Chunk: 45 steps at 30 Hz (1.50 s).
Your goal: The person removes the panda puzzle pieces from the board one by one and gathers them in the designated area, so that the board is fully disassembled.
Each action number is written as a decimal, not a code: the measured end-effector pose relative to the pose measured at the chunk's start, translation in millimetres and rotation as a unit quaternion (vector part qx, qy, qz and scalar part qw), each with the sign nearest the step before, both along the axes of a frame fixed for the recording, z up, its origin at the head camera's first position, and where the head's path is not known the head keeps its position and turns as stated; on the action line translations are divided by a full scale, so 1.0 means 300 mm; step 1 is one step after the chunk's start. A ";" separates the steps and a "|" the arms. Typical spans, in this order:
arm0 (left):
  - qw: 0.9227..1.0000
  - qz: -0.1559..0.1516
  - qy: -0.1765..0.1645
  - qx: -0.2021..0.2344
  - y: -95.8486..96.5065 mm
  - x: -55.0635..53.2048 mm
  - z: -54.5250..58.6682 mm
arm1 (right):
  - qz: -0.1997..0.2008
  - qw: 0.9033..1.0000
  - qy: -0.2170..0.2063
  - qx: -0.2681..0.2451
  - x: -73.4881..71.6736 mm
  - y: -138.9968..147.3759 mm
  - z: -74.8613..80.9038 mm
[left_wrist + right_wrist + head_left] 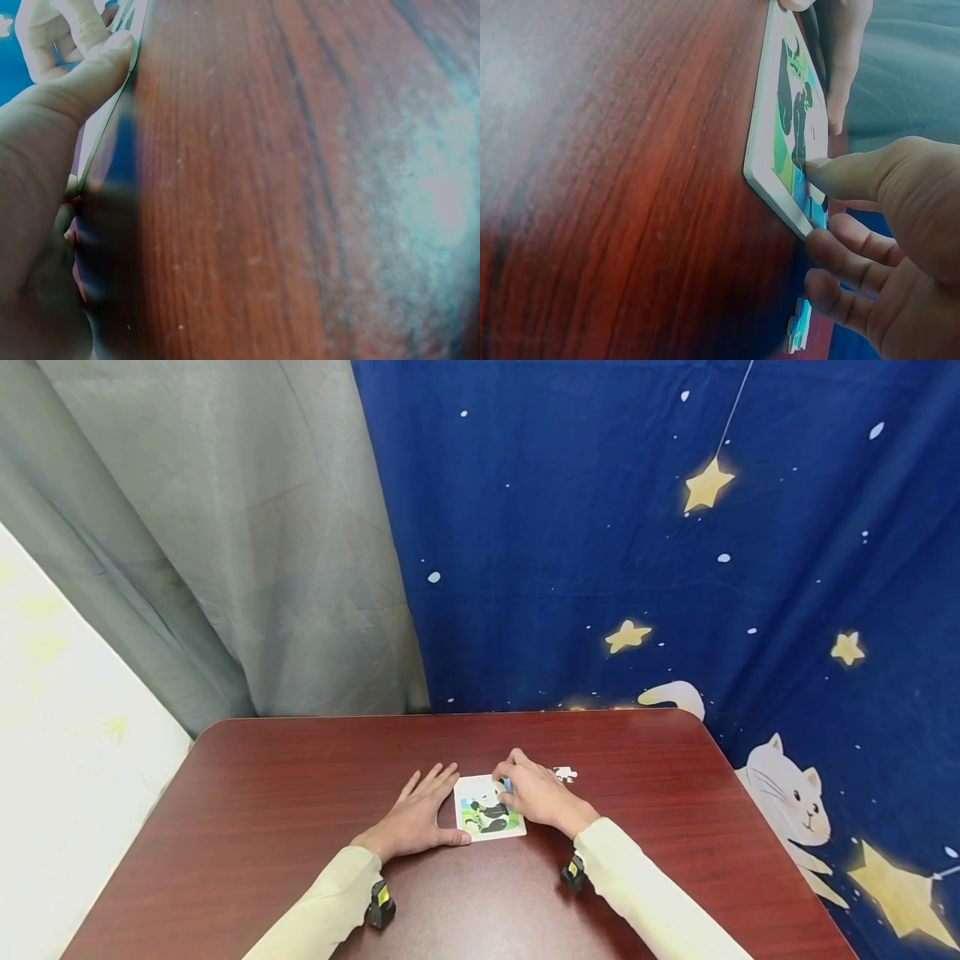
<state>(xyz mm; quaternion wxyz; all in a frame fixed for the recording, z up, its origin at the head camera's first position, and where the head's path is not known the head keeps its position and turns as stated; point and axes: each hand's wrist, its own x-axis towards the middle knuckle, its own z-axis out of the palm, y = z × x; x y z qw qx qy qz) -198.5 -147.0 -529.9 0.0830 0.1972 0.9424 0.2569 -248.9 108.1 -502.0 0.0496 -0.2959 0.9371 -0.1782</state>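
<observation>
A small white-framed panda jigsaw puzzle (487, 821) lies flat on the table between the hands. My left hand (416, 818) rests at its left side, fingers spread and straight, with the thumb touching the lower left corner. Over the upper right part of the puzzle, my right hand (536, 789) bends its fingers and pinches a puzzle piece (817, 196) against the picture, most of it hidden by the fingers. The right thumb (847, 176) lies on the picture side, while other fingertips sit by the frame's edge. A loose puzzle piece (565, 774) lies right of the right hand.
The reddish-brown wooden table (300, 785) has rounded far corners. Behind it hang a grey curtain (225, 568) and a blue curtain (540, 568) with stars and a cat. A white surface (67, 735) stands at the left.
</observation>
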 end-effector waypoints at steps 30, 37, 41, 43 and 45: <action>1.000 0.001 -0.004 -0.009 -0.004 -0.006 -0.007 | -0.005 0.998 0.034 -0.047 0.012 0.000 -0.002; 1.000 0.002 -0.006 -0.013 -0.002 -0.005 -0.007 | -0.011 0.996 0.045 -0.078 0.032 0.038 0.020; 1.000 0.001 -0.002 -0.008 -0.002 -0.004 -0.005 | -0.029 0.995 0.042 -0.089 0.038 0.076 0.027; 1.000 -0.001 -0.001 -0.003 -0.003 -0.003 -0.004 | -0.041 0.994 0.038 -0.095 0.037 0.102 0.028; 1.000 -0.003 0.000 0.004 -0.005 -0.004 -0.005 | -0.054 0.993 0.036 -0.098 0.035 0.129 0.029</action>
